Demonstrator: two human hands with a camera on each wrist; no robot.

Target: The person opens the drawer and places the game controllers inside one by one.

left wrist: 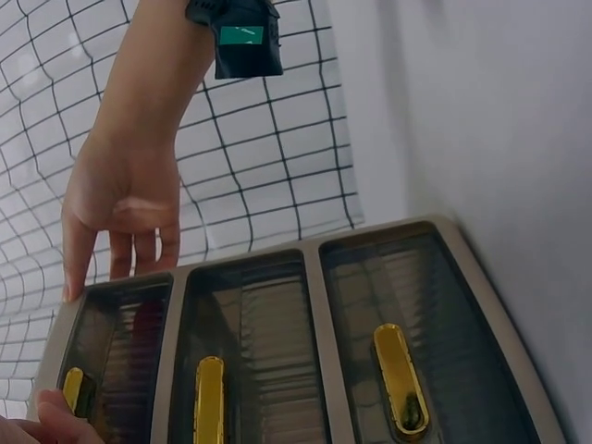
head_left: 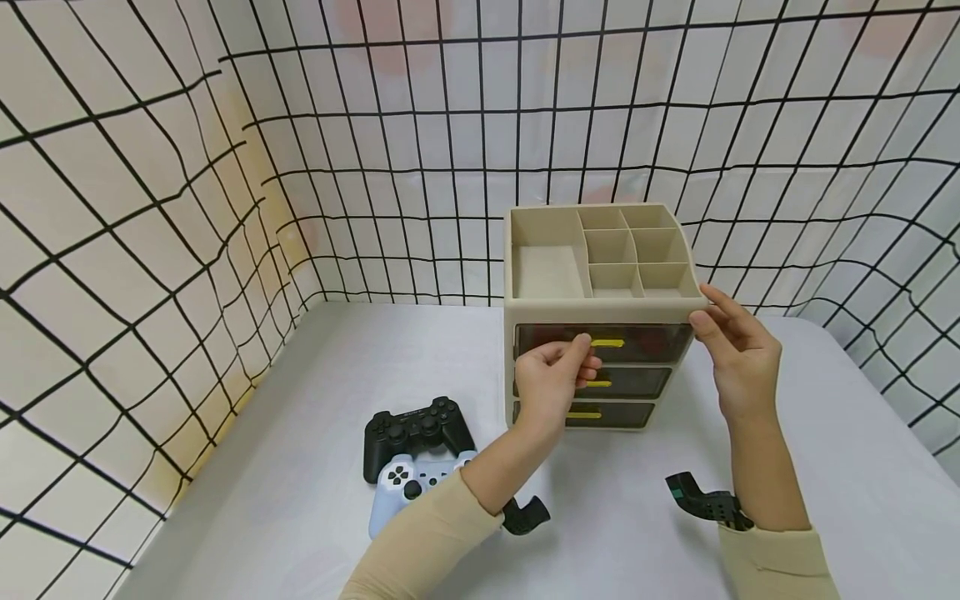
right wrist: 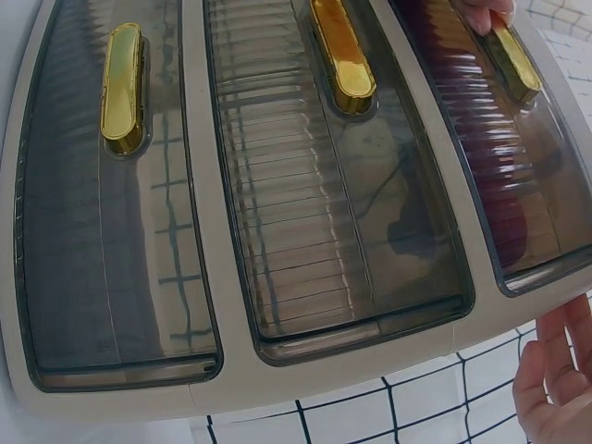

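A beige desktop organizer (head_left: 604,305) with dark see-through drawers and gold handles stands upright on the table. My left hand (head_left: 549,383) pinches the left end of the top drawer's handle (head_left: 609,342); in the right wrist view, fingertips (right wrist: 481,15) meet that handle. All three drawers sit closed, with something dark red showing behind the top drawer's front (right wrist: 499,157). At the organizer's upper right corner, my right hand (head_left: 742,362) holds the edge, thumb on the front and fingers along the side. The left wrist view shows this right hand (left wrist: 125,199) against the frame.
A black game controller (head_left: 408,433) and a light blue one (head_left: 397,496) lie on the white table (head_left: 300,467), left of the organizer; my left sleeve partly covers the blue one. Black wire mesh (head_left: 420,133) stands behind and at both sides. Open compartments (head_left: 546,271) top the organizer.
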